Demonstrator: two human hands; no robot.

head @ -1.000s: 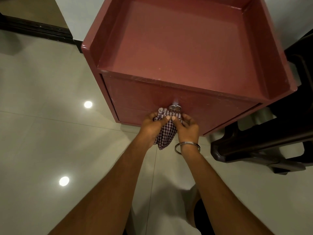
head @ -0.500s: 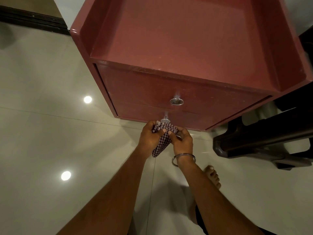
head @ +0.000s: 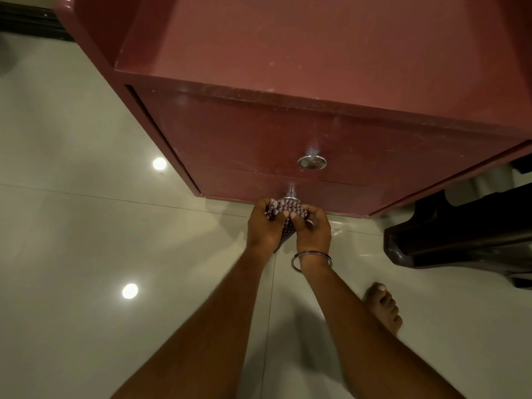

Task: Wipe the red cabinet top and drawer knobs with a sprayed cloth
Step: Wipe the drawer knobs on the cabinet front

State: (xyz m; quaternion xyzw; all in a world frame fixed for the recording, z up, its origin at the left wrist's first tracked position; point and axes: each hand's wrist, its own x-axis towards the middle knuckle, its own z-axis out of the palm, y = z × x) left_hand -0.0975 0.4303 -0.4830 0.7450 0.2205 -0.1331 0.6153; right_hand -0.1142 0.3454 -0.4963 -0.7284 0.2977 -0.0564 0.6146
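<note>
1. Low on the cabinet (head: 259, 133) front, near the floor, our left hand (head: 264, 226) and right hand (head: 312, 228) both pinch the checked cloth (head: 285, 210) around the lower knob (head: 290, 198).
2. We should twist the cloth right round its stem.
3. We leave the bare upper knob (head: 311, 162) alone.

We see the cabinet (head: 302, 53) in dull brick red, top and drawer fronts alike. Upper knob (head: 312, 162) shiny chrome silver. Cloth (head: 288, 226) at centre frame: small dark-and-white check. Bangle (head: 311, 262) silver. Floor (head: 86, 254) glossy pale beige tile, white light spots at left. Chair (head: 466, 237) at right edge dark brown, near black.
</note>
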